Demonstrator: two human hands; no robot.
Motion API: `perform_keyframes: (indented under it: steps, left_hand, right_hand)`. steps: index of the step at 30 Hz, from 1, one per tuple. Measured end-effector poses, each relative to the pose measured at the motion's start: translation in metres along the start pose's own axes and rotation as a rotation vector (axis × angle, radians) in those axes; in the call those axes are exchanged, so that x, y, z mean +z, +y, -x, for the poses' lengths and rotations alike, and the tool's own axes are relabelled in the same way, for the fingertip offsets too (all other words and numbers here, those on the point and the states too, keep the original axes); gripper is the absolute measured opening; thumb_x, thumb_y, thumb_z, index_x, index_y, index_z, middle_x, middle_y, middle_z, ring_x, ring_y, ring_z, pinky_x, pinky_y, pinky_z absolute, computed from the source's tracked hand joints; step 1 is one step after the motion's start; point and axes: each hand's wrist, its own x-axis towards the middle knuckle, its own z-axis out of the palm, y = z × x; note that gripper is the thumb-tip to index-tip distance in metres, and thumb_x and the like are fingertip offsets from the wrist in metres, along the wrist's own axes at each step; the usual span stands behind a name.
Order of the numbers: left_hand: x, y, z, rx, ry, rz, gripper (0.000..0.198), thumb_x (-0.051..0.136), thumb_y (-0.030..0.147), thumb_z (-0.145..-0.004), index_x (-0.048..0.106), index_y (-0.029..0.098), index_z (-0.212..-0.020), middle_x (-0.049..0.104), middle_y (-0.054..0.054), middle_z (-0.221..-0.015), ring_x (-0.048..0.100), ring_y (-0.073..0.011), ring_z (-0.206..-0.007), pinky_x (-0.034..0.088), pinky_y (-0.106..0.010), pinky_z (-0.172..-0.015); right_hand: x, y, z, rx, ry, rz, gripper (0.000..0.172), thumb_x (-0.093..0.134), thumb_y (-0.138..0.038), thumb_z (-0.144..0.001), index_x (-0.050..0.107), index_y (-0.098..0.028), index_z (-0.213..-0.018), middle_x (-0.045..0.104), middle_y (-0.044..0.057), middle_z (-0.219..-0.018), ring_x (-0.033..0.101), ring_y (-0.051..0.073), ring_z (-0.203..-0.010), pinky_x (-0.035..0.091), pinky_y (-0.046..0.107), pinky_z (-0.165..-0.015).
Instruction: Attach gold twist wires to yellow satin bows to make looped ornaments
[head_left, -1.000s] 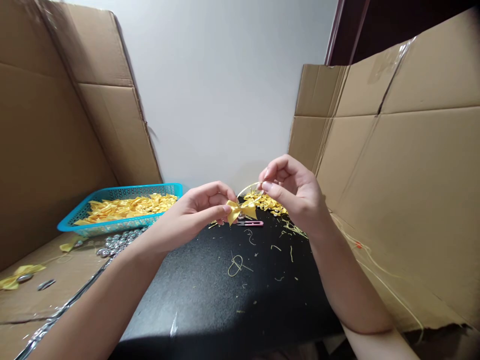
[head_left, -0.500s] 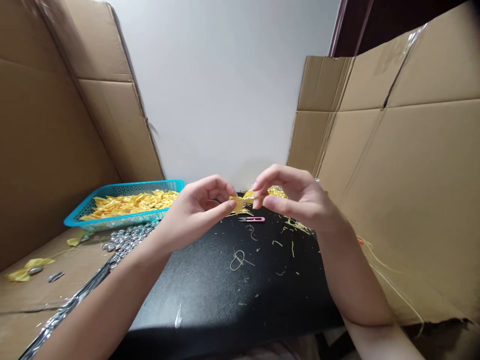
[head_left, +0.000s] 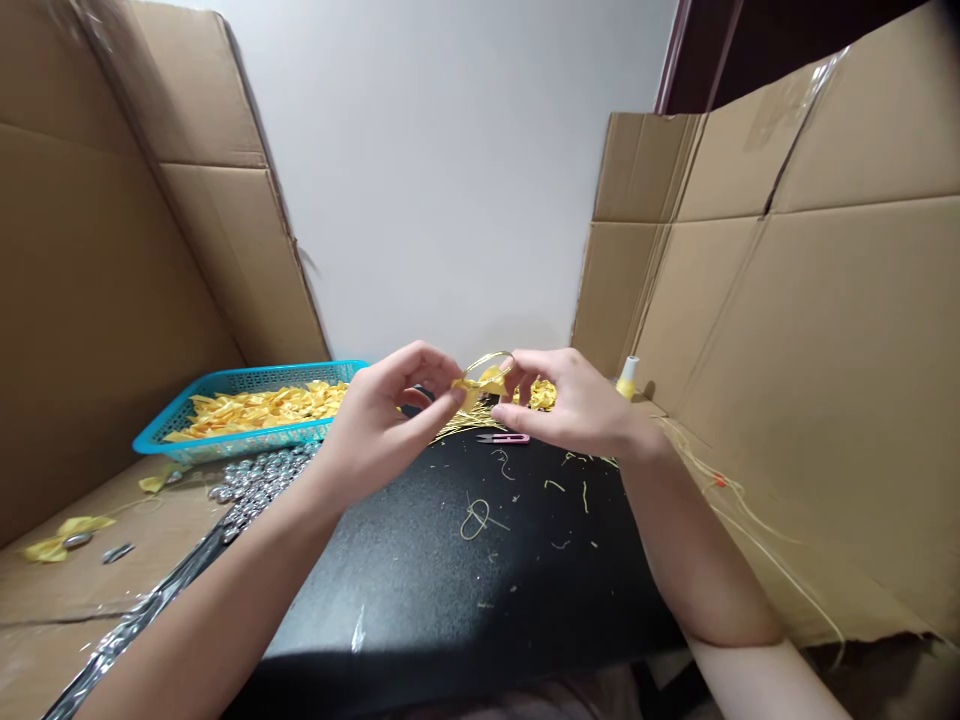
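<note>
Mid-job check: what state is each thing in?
Left hand: pinching the bow
Right hand: at the bow's right end, grip unclear
Bow: held above the table
Cord: looped above the bow
Snips: lying flat
Basket: upright, holding yellow pieces
Silver pieces: loosely piled

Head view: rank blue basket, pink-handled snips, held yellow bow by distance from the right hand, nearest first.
From the right hand:
1. Held yellow bow: at its fingertips, on the left side.
2. Pink-handled snips: on the black tabletop, below the hand.
3. Blue basket: well off to the left, past the left hand.
</note>
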Motion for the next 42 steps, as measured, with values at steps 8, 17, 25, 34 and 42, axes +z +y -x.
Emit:
perform_keyframes:
  steps: [8, 17, 25, 34, 42]
  left_hand:
    - [0.000, -0.001, -0.003, -0.121, -0.069, 0.235, 0.015, 0.064, 0.028, -0.082, 0.058, 0.017, -0.091, 0.059, 0.000, -0.069, 0.054, -0.0108, -0.061, 0.046, -0.022, -0.055]
    - [-0.003, -0.007, -0.006, -0.177, -0.166, 0.224, 0.019, 0.059, 0.034, -0.084, 0.056, 0.017, -0.076, 0.059, 0.000, -0.064, 0.054, -0.0116, -0.058, 0.043, -0.023, -0.054]
    - [-0.003, -0.005, -0.006, -0.170, -0.297, 0.153, 0.031, 0.051, 0.040, -0.089, 0.060, 0.018, -0.070, 0.060, 0.000, -0.064, 0.054, -0.0129, -0.062, 0.046, -0.025, -0.061]
    - [-0.004, -0.004, -0.007, -0.177, -0.272, 0.166, 0.032, 0.048, 0.038, -0.089, 0.060, 0.018, -0.067, 0.062, -0.001, -0.064, 0.057, -0.0143, -0.064, 0.046, -0.026, -0.062]
    - [-0.004, -0.004, -0.007, -0.177, -0.346, 0.127, 0.029, 0.053, 0.038, -0.086, 0.061, 0.016, -0.069, 0.060, 0.001, -0.063, 0.055, -0.0115, -0.063, 0.046, -0.023, -0.062]
  right_hand:
    - [0.015, 0.001, -0.008, 0.097, 0.025, -0.299, 0.027, 0.054, -0.036, -0.086, 0.055, -0.016, -0.068, 0.052, -0.003, -0.058, 0.046, 0.008, -0.055, 0.036, 0.025, -0.055]
    - [0.017, 0.004, -0.012, 0.195, 0.009, -0.529, 0.027, 0.056, -0.033, -0.080, 0.052, -0.017, -0.059, 0.052, -0.003, -0.054, 0.046, 0.008, -0.052, 0.039, 0.025, -0.056]
    - [0.017, 0.005, -0.010, 0.096, -0.045, -0.485, 0.021, 0.057, -0.032, -0.083, 0.053, -0.017, -0.068, 0.051, -0.003, -0.060, 0.046, 0.008, -0.057, 0.038, 0.024, -0.057]
    - [0.013, 0.004, -0.005, -0.006, -0.033, -0.173, 0.016, 0.052, -0.026, -0.086, 0.058, -0.016, -0.075, 0.051, -0.003, -0.064, 0.042, 0.008, -0.057, 0.034, 0.023, -0.053]
    - [0.015, 0.001, -0.006, 0.042, -0.018, -0.172, 0.027, 0.051, -0.034, -0.088, 0.058, -0.015, -0.071, 0.046, -0.004, -0.058, 0.039, 0.007, -0.054, 0.033, 0.022, -0.052]
